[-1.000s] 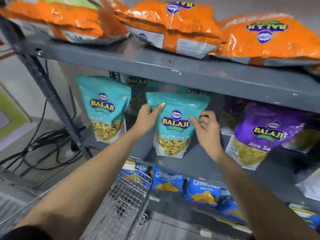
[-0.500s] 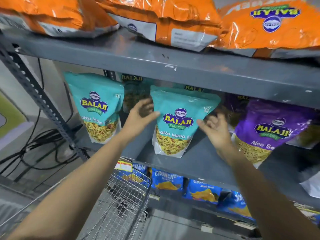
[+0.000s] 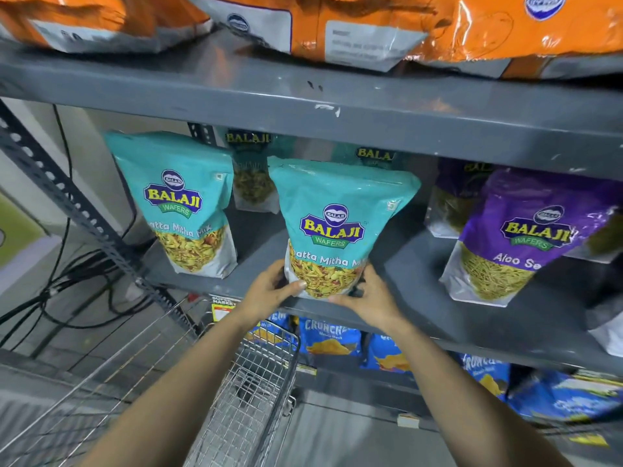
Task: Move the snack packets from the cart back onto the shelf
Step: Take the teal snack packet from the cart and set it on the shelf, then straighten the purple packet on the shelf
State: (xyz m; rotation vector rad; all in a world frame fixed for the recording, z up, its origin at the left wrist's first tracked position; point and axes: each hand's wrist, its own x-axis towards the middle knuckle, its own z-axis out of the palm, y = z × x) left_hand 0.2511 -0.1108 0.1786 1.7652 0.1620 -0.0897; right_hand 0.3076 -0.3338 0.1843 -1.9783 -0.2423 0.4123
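Note:
A teal Balaji snack packet (image 3: 337,210) stands upright on the grey middle shelf (image 3: 418,274), near its front edge. My left hand (image 3: 269,291) grips its bottom left corner, and my right hand (image 3: 367,298) grips its bottom right corner. A second teal packet (image 3: 178,203) stands to its left, and two more teal packets (image 3: 251,170) stand behind. The wire cart (image 3: 249,392) sits below my arms; I see no packets in the part that shows.
Purple Balaji packets (image 3: 526,237) stand to the right on the same shelf. Orange packets (image 3: 438,25) lie on the shelf above, blue packets (image 3: 328,335) on the one below. A perforated shelf post (image 3: 67,197) and black cables (image 3: 60,288) are at the left.
Both hands slid from the teal packet's upper sides down to its bottom corners. The view moved closer and lower.

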